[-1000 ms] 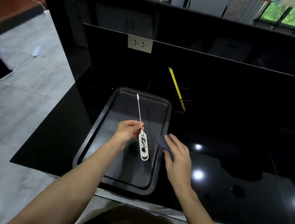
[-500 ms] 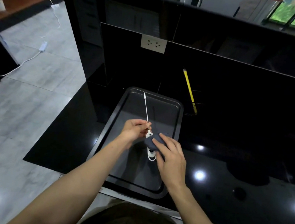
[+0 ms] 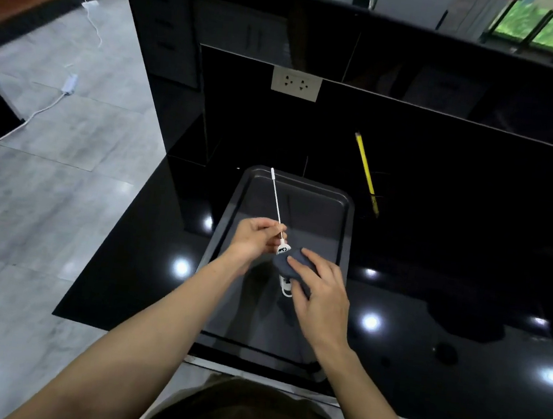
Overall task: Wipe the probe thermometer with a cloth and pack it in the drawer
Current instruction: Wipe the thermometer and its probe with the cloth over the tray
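A white probe thermometer (image 3: 276, 198) with a long thin probe is held above a dark baking tray (image 3: 344, 231). My left hand (image 3: 252, 239) pinches it where the probe meets the handle, with the probe pointing away from me. My right hand (image 3: 319, 291) holds a dark grey cloth (image 3: 285, 264) wrapped around the thermometer's handle, so only the handle's top and its bottom loop show. No drawer can be seen.
The tray lies on a glossy black counter (image 3: 426, 330) near its left end. A yellow pencil-like stick (image 3: 365, 171) lies behind the tray on the right. A white wall socket (image 3: 295, 83) sits on the black back panel. Grey tiled floor with a white cable (image 3: 38, 110) lies to the left.
My right hand brought the cloth from beside the thermometer onto its handle and now covers it. The left hand kept its pinch on the thermometer.
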